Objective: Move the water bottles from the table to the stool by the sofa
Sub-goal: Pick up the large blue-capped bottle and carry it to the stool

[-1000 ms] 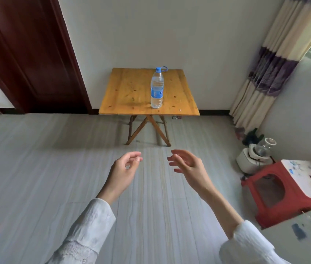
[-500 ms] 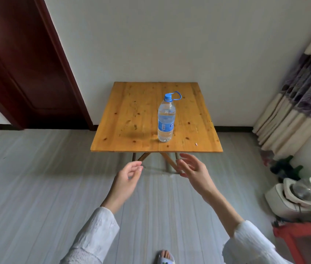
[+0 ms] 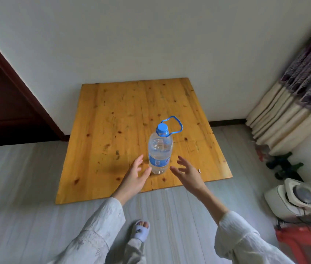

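**A:** so where's the camera sitting on this one?

**B:** just one view, worn on the person's head. It looks forward and steeply down, so you get the wooden table from above, tilted toward the wall behind it.

**A:** how close?

**B:** pretty near. The table fills the middle, and the near edge is just past the left hand and right hand, both reaching in from the bottom. A slippered foot even shows straight below.

**A:** wide lens?

**B:** yeah, the door frame and curtain lean at the sides. No second view to share anything with.
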A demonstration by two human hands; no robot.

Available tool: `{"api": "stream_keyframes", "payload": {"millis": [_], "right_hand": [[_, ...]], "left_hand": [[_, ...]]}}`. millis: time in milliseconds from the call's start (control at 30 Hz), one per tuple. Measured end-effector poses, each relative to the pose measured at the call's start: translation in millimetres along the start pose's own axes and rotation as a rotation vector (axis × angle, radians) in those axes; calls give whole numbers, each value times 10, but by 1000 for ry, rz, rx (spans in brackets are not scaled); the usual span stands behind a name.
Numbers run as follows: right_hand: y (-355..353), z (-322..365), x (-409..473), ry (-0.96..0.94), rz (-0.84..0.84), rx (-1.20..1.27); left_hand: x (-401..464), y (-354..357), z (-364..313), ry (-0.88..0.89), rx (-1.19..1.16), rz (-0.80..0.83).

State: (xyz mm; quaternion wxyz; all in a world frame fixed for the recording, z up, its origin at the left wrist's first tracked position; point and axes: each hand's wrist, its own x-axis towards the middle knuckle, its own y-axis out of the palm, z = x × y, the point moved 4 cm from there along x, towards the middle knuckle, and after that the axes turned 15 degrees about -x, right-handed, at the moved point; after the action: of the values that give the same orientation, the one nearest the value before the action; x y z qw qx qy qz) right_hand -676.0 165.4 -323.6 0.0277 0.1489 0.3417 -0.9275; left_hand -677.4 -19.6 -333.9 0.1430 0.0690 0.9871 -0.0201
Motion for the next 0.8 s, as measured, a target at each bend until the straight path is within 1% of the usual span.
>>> {"api": "stream_keyframes", "payload": {"millis": [67,167,267,333,400,467,567,633,800], "right_hand": [[52,60,289,-7,-26,1],[115,95,580,20,-34,65],[156,46,761,73,9,146],[174,-11,856,105,47,167],[215,-40,943,115,87,183],[265,-18,1038,124,89,200],[305,41,1175,169,9,301],[319,63,1246,190,-59,366],[313,71,1191,220,-164,499]], "left_hand": [[399,-29,9,0,-13,55],[846,-57,-24,-3,-44,162],[1167,-38,-65,-23,-51,351],[1310,-17,-47,-67,-70,441],[1415,-3,-36,-95,-95,465],[1519,5,-80,-118,-104,481],[1717,26,-189,-111,-110,557],[1849,34,-235,-91,-118,578],[1901,150,-270,-28,-96,508]]}}
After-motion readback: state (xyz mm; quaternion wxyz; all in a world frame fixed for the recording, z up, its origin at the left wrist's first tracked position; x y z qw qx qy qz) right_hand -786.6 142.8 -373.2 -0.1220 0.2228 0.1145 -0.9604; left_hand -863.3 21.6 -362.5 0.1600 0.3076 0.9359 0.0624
